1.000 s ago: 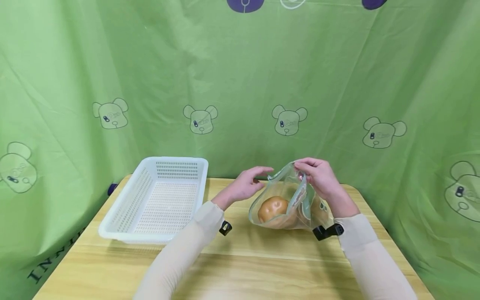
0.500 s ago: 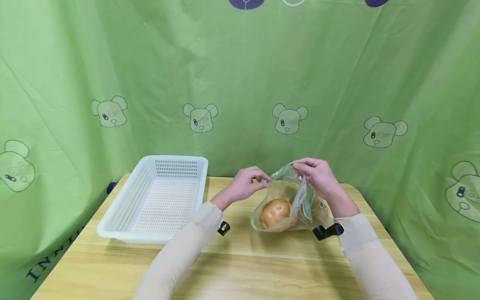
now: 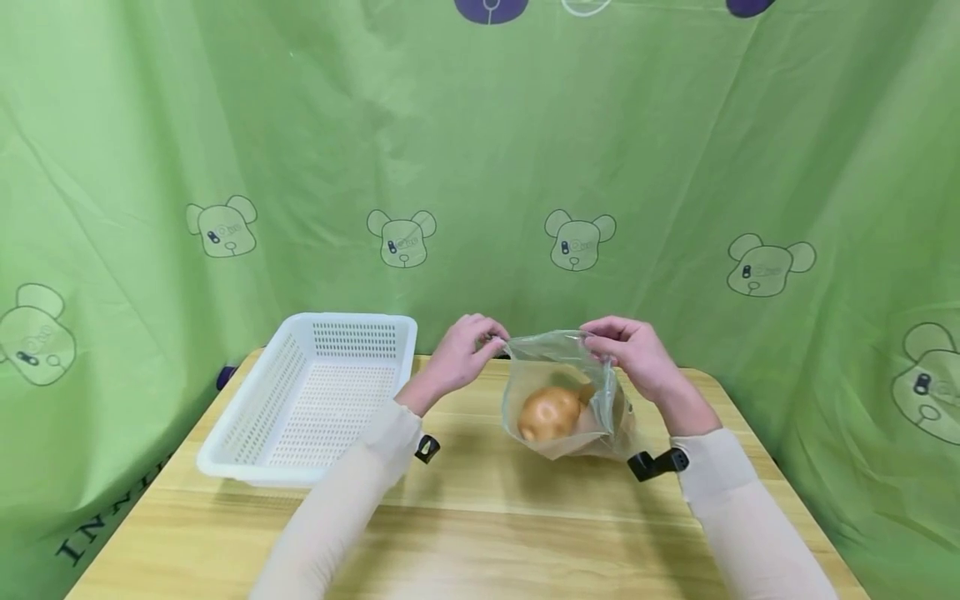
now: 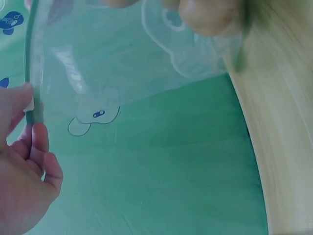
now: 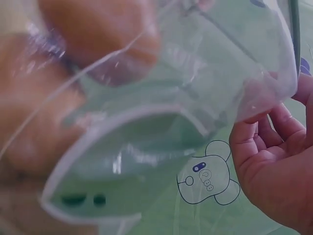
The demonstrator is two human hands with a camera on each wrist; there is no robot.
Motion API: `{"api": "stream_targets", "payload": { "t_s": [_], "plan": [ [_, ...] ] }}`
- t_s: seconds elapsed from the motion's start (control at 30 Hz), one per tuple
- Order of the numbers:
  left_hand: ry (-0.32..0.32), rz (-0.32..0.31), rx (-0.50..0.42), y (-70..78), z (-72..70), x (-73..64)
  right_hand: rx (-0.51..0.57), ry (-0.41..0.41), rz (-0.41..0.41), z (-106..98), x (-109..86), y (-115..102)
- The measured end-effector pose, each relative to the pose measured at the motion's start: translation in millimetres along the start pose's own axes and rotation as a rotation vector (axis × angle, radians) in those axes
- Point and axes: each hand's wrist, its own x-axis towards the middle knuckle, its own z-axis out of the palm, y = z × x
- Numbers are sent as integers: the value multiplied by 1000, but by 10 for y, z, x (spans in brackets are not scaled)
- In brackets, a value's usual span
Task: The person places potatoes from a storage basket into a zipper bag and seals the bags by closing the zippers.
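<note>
A clear zip bag [image 3: 553,348] with a pale green edge is held up over the table. Inside it lies a brown, dimpled thing like a potato [image 3: 549,412], with more brown shapes beside it to the right. My left hand [image 3: 463,350] pinches the bag's left top corner between thumb and fingers; in the left wrist view the left hand [image 4: 29,166] grips the zip strip, with a small white piece at the thumb. At the other end of the opening, my right hand [image 3: 630,354] pinches the top edge. Through the film in the right wrist view, brown rounded things [image 5: 102,34] show blurred.
A white perforated plastic basket [image 3: 341,408] stands on the left of the wooden table [image 3: 480,542]. Green curtain [image 3: 480,125] printed with bear heads hangs behind and on both sides. A black camera mount is on each wrist.
My left hand, first apart from the bag, has taken its left top corner and moved left and slightly up. The bag's opening is now stretched straighter. My right hand has hardly moved.
</note>
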Motion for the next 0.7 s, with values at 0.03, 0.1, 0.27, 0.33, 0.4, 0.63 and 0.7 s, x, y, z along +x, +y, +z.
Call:
{"api": "stream_targets", "payload": {
  "t_s": [0.03, 0.1, 0.27, 0.33, 0.4, 0.63, 0.7],
  "plan": [
    [21, -6, 2, 1, -18, -3, -34, 3, -11, -5, -4, 12],
    [57, -29, -22, 15, -57, -10, -97, 8, -38, -16, -13, 35],
    [136, -123, -143, 50, -127, 0, -175, 22, -136, -23, -29, 79],
    [163, -154, -188, 61, -140, 12, -177, 18, -184, -11, -39, 88],
    [195, -177, -218, 73, -149, 23, -182, 5, -223, 3, -54, 100],
    [321, -223, -241, 63, -179, 54, -341, -61, -311, 14, -148, 143],
    [349, -226, -246, 54, -196, 60, -381, -81, -343, 12, -170, 168]
  ]
}}
